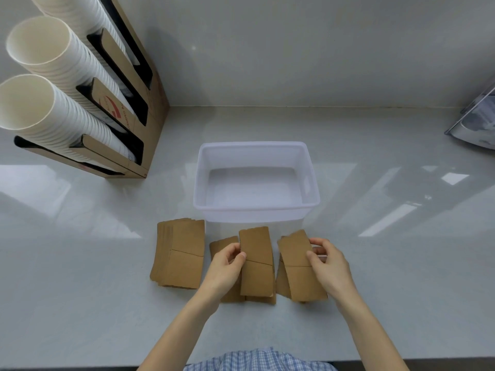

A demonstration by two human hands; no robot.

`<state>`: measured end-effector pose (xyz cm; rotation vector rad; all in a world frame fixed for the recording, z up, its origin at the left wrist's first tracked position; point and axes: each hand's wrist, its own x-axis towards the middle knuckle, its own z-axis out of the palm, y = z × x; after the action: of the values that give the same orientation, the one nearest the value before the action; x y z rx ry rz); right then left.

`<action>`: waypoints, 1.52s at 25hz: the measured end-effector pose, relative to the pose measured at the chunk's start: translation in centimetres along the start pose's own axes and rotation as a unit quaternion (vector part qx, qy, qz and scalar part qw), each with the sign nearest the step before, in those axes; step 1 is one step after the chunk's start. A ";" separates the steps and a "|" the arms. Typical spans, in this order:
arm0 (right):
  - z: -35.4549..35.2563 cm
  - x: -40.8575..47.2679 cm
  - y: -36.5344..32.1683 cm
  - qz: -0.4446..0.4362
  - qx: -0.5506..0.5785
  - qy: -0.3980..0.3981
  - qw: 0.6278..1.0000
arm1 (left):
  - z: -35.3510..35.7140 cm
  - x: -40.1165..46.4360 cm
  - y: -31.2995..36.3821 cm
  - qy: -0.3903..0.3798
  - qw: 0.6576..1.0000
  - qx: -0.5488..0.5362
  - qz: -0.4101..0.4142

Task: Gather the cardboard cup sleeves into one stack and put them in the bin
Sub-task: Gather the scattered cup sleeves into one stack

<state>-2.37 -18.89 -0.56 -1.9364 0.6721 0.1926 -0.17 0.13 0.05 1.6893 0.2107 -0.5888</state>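
Brown cardboard cup sleeves lie flat in three groups on the grey counter, just in front of a translucent white bin (257,208) that holds nothing. A fanned pile of sleeves (179,253) lies at the left, untouched. My left hand (225,266) grips the left edge of the middle sleeves (257,263), with more sleeves partly hidden under it. My right hand (329,263) pinches the right edge of the right sleeves (297,261), whose top one sits askew on those below.
A cardboard cup dispenser (134,124) with three long stacks of white paper cups (48,111) stands at the back left. A clear plastic object (476,121) sits at the far right by the wall. The counter's front edge runs along the bottom, above a checked shirt.
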 end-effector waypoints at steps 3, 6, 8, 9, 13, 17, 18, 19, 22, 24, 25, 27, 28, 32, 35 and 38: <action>0.1 -0.3 -1.1 0.004 0.164 -0.045 0.985 | 0.0 0.0 0.0 0.006 1.000 -0.008 -0.016; 1.3 -0.5 -1.6 0.002 0.189 -0.088 0.978 | 0.1 -0.1 0.0 -0.014 0.999 -0.030 -0.034; 2.5 -0.6 -1.4 -0.009 0.141 -0.080 0.987 | 0.2 -0.2 0.1 -0.027 0.998 -0.037 -0.035; 3.0 -0.6 -1.3 -0.015 0.119 -0.071 0.990 | 0.2 -0.3 0.1 -0.030 0.998 -0.040 -0.033; 3.9 -0.6 -1.3 -0.028 0.085 -0.063 0.994 | 0.3 -0.5 0.1 -0.035 0.999 -0.033 -0.017; 3.8 -0.7 -1.6 -0.043 0.064 -0.062 0.995 | 0.4 -0.6 0.2 -0.034 0.999 -0.019 -0.008; 3.7 -0.7 -1.5 -0.042 0.058 -0.051 0.996 | 0.4 -0.6 0.2 -0.029 0.999 -0.017 -0.011; 3.5 -0.6 -1.4 -0.040 0.040 -0.032 0.998 | 0.3 -0.6 0.2 -0.023 0.999 -0.018 -0.014; 2.8 -0.2 -0.6 -0.017 -0.107 0.021 0.994 | -0.2 -0.6 0.3 -0.001 0.999 -0.019 -0.029; 2.8 -0.2 -0.3 0.016 -0.233 0.020 0.972 | -0.5 -0.5 0.2 0.008 0.999 -0.020 -0.035; 3.1 -0.2 -0.2 0.025 -0.278 0.021 0.960 | -0.5 -0.6 0.2 0.009 0.999 -0.020 -0.037; 3.5 -0.4 -0.2 0.028 -0.334 0.032 0.942 | -0.5 -0.6 0.2 0.006 0.999 -0.016 -0.039; 3.7 -0.4 -0.3 0.028 -0.347 0.036 0.937 | -0.5 -0.6 0.1 0.004 0.999 -0.013 -0.040; 3.6 -0.2 -0.3 0.035 -0.306 0.037 0.951 | -0.4 -0.6 -0.1 0.000 0.999 -0.007 -0.044; 3.6 -0.3 -0.3 0.019 -0.209 0.017 0.978 | -0.5 -0.6 -0.2 -0.002 0.999 -0.005 -0.047; 3.1 -0.4 -0.7 0.019 -0.081 0.009 0.996 | -0.6 -0.6 -0.3 -0.001 0.999 -0.001 -0.047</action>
<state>-1.88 -15.83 -1.25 -2.0837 0.7244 0.2595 -0.68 0.86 0.19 1.6842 0.2908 -0.6600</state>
